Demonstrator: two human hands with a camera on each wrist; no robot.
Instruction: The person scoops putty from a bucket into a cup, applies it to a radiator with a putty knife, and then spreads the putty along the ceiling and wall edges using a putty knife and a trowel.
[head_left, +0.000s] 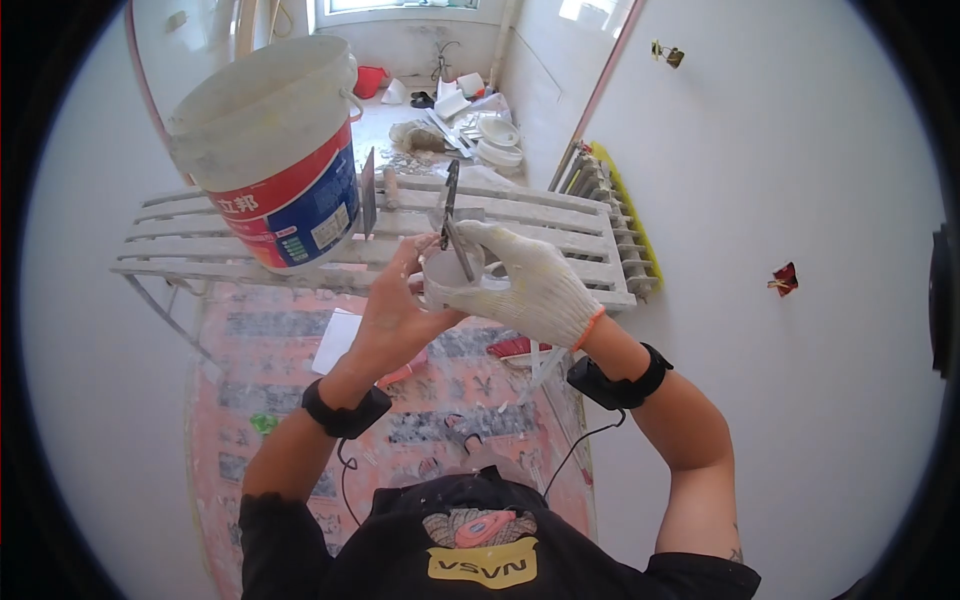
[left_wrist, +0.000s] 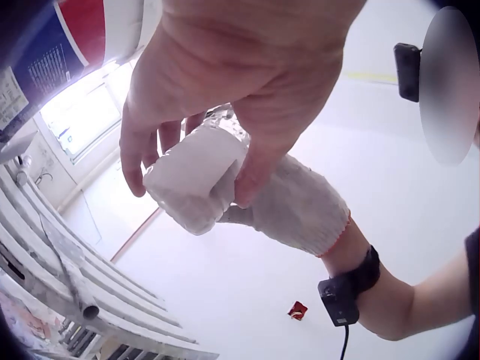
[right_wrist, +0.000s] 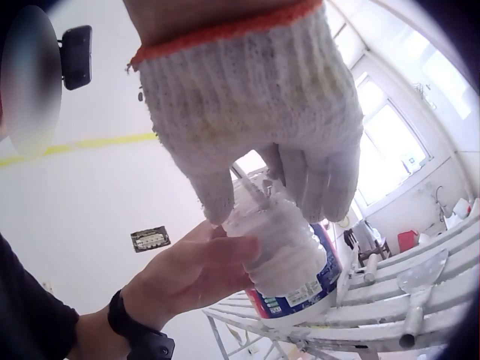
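My bare left hand point(head_left: 395, 305) grips a clear, ribbed plastic cup point(head_left: 440, 272) with white material inside, its fingers and thumb on opposite sides. In the left wrist view the cup's bottom point(left_wrist: 191, 176) is turned toward the camera. My right hand point(head_left: 540, 285), in a white knitted glove with an orange cuff, holds the cup around its mouth, thumb on one side and fingers on the other. A narrow, flat metal tool point(head_left: 461, 252) stands in the mouth between the gloved thumb and fingers. Its lower end is hidden inside the cup.
A large paint bucket point(head_left: 270, 150) stands on the slatted bench point(head_left: 560, 240), left of my hands. A putty knife point(right_wrist: 421, 285) lies on the slats. At the bench's right end is a radiator point(head_left: 615, 225). Loose debris point(head_left: 460, 125) covers the floor behind.
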